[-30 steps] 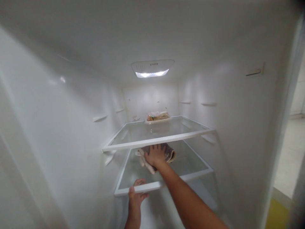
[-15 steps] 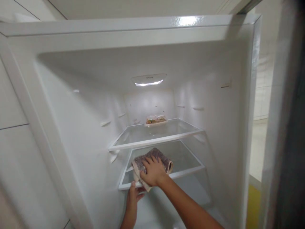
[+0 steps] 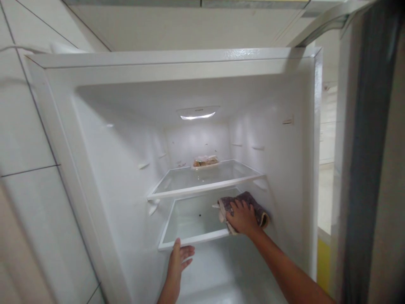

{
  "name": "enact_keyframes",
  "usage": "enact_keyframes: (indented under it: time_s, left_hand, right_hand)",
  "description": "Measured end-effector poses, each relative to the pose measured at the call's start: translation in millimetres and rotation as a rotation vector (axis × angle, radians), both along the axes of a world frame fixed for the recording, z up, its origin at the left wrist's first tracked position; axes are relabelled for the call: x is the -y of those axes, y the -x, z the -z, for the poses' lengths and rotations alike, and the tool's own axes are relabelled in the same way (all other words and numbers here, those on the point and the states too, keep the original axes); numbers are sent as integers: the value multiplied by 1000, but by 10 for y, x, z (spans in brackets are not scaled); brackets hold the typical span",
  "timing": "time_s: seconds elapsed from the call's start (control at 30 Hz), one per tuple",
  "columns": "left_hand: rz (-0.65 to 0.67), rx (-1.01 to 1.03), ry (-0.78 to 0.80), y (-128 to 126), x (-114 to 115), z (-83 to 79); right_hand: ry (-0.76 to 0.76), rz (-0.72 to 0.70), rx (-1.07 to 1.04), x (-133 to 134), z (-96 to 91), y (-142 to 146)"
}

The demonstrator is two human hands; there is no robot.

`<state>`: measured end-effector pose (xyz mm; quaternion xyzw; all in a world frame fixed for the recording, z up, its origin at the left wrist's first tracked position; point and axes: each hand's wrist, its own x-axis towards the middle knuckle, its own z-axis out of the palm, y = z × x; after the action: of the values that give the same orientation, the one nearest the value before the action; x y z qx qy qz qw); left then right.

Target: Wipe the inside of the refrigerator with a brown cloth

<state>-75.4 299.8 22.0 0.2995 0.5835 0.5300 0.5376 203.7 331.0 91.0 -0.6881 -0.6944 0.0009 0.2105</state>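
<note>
Cloth (image 3: 253, 202) under right hand (image 3: 242, 217) — on shelf (image 3: 190, 241) (right side)

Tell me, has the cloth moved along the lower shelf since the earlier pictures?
Yes. The cloth, under the right hand, went from the front left of the lower shelf to its right end.

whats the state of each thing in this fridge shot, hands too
fridge, open
interior light, on
upper shelf, seated in its slots, glass bare at the front
food pack, wrapped, at the back of the upper shelf
lower shelf, in place
cloth, bunched, pressed on the lower shelf's right side
right hand, gripping the cloth
left hand, open, thumb at the lower shelf's front rim
</note>
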Motion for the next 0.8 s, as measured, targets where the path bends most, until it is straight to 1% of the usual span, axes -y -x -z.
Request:
enact_keyframes:
  time_s: [0.1, 0.17, 0.23, 0.33, 0.4, 0.47, 0.53, 0.6, 0.67, 0.73, 0.8]
  left_hand:
    - [-30, 3, -13, 42, -11, -10]
    - [-51, 27, -30, 56, -35, 22]
    - [-51, 71, -67, 49, -81, 88]
    - [-31, 135, -163, 3, -184, 215]
    - [-42, 141, -226, -42, -247, 282]
    - [-45, 125, -300, -88, -278, 314]
    - [-21, 109, -383, -125, -270, 313]
    - [10, 100, -445, -145, -240, 297]
    - [27, 101, -472, -146, -216, 287]
    - [40, 117, -478, -138, -218, 290]
    - [10, 133, -450, -133, -245, 302]
  right_hand:
    - [-8, 7, 8, -109, -7, 44]
    - [-13, 10, 12, -203, -9, 55]
    - [-19, 16, 12, -315, -11, 67]
    - [-11, 52, -2, -515, -19, 124]
    - [8, 95, -20, -657, -27, 208]
    - [31, 134, -38, -783, -38, 341]
    - [53, 147, -54, -878, -51, 533]
    - [73, 111, -64, -929, -69, 797]
    - [91, 20, -71, -935, -91, 1137]
    - [107, -113, -77, -904, -119, 1529]
    - [127, -262, -85, -852, -151, 1908]
